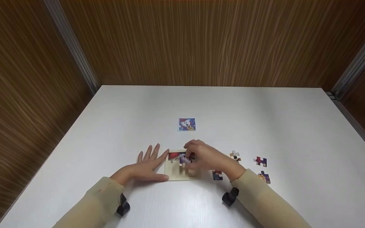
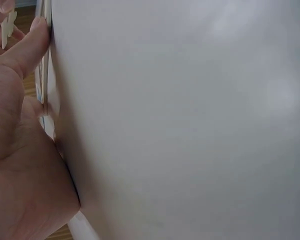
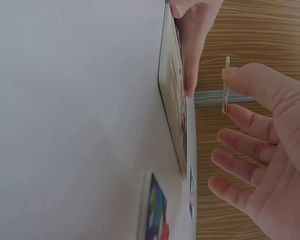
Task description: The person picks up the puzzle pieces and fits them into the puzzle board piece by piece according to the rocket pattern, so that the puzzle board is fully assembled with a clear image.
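A small pale puzzle tray (image 1: 173, 174) lies on the white table, with red and dark pieces (image 1: 173, 155) along its far edge. My left hand (image 1: 146, 169) rests flat beside it, fingers spread, with the thumb and index fingertips at its left edge. Over the tray, my right hand (image 1: 206, 156) pinches a purplish jigsaw piece (image 1: 185, 159) between thumb and index finger. In the right wrist view that jigsaw piece (image 3: 226, 85) shows edge-on, held up off the tray (image 3: 170, 75), while the other fingers are loosely bent. The right hand hides the tray's right side in the head view.
Loose jigsaw pieces lie right of the tray: one dark blue and red (image 1: 217, 175), one pale (image 1: 234, 154), one red and purple (image 1: 260, 161) and one purple and yellow (image 1: 264, 177). Beyond the tray lies a square picture card (image 1: 187, 124). Wood-grain panels (image 1: 201, 44) enclose the table.
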### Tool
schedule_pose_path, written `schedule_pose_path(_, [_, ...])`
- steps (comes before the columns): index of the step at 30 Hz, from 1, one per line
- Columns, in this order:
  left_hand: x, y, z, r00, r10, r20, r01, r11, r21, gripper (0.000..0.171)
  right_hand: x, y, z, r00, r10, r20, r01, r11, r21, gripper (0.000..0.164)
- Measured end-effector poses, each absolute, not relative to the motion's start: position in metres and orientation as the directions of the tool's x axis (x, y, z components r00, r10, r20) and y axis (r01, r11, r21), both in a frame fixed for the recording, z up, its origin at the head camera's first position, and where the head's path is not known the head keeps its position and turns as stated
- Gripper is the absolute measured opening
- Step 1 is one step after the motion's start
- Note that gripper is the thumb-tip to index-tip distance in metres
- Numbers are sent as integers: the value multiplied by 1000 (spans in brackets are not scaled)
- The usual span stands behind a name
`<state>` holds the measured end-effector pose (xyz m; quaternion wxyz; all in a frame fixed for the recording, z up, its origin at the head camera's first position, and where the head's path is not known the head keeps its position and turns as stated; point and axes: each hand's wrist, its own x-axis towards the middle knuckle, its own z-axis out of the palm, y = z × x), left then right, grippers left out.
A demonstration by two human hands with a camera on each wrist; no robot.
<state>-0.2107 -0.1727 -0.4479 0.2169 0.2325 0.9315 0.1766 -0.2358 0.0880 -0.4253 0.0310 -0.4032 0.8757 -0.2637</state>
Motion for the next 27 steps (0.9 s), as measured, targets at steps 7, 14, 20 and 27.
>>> schedule_pose_path(7, [-213, -173, -448, -798, 510, -320, 353, 827, 438, 97, -237, 73, -430, -653, -749, 111, -688, 525, -501, 22])
schedule_pose_path(14, [-215, -171, -450, -796, 504, -335, 348, 834, 428, 98, -243, 62, -435, -617, -777, 127, -723, 496, -481, 24])
schedule_pose_path(20, [-217, -170, -451, -798, 503, -332, 348, 834, 429, 97, -246, 57, -438, -642, -760, 98, -723, 559, -406, 25])
schedule_pose_path(27, [-217, -169, -450, -798, 502, -333, 345, 834, 430, 96, -245, 52, -442, -679, -732, 51, -698, 623, -352, 25])
